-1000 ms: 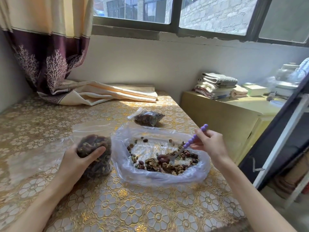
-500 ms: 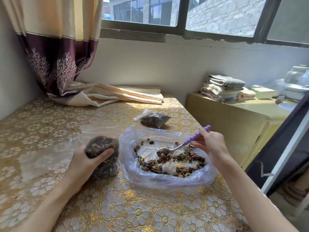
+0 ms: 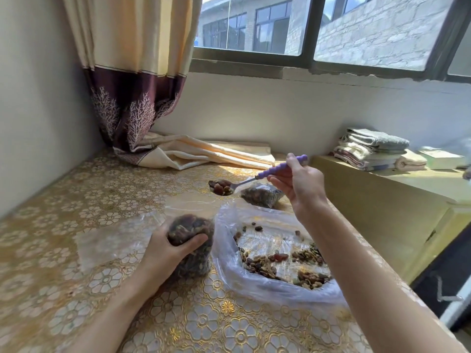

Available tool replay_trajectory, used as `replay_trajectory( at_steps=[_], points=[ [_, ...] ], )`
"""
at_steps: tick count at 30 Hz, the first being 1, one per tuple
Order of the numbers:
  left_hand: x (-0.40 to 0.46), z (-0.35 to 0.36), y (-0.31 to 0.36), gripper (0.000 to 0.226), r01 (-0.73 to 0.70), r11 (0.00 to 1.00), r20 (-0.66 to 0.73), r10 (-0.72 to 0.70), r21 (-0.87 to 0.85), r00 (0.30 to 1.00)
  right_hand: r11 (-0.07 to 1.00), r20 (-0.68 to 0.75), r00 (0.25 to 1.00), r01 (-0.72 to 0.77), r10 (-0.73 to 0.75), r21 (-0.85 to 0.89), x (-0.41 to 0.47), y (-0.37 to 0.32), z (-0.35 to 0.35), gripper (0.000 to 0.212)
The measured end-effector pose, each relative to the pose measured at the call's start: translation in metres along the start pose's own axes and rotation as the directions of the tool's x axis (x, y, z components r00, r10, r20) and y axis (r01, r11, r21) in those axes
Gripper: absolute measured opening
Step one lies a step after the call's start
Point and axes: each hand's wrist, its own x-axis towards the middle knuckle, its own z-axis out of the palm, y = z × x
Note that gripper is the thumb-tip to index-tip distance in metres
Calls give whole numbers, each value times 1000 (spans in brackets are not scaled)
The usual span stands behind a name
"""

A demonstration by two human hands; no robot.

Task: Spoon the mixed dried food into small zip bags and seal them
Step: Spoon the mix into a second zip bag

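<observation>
My left hand (image 3: 167,249) grips a small zip bag (image 3: 193,245) that stands upright on the table, packed with dark dried food, its clear top open above. My right hand (image 3: 298,184) holds a spoon with a purple handle (image 3: 277,169); the spoon's bowl (image 3: 221,187) is heaped with dried food and hangs in the air above and behind the small bag. A large clear plastic bag (image 3: 254,284) lies open to the right, with mixed dried food (image 3: 283,266) scattered inside it.
A filled small bag (image 3: 262,194) lies behind the large one. The table wears a gold floral cloth (image 3: 102,200). A curtain (image 3: 132,105) pools at the back left corner. Folded towels (image 3: 372,149) sit on a yellow cabinet (image 3: 382,200) to the right.
My right hand has lifted the loaded spoon out of the large bag and swung it up and left, over the small bag. My left hand keeps its grip on the small bag.
</observation>
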Motion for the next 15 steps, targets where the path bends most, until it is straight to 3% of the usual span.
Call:
replay_trajectory(
  at_steps=[11, 15],
  points=[
    [4, -5, -1, 44, 90, 991, 64, -84, -96, 994, 965, 283, 935, 247, -213, -88, -21, 18, 28, 22],
    [4, -7, -1, 44, 118, 987, 84, -109, -109, 991, 963, 281, 929, 266, -242, -49, -22, 14, 21, 21]
  ],
)
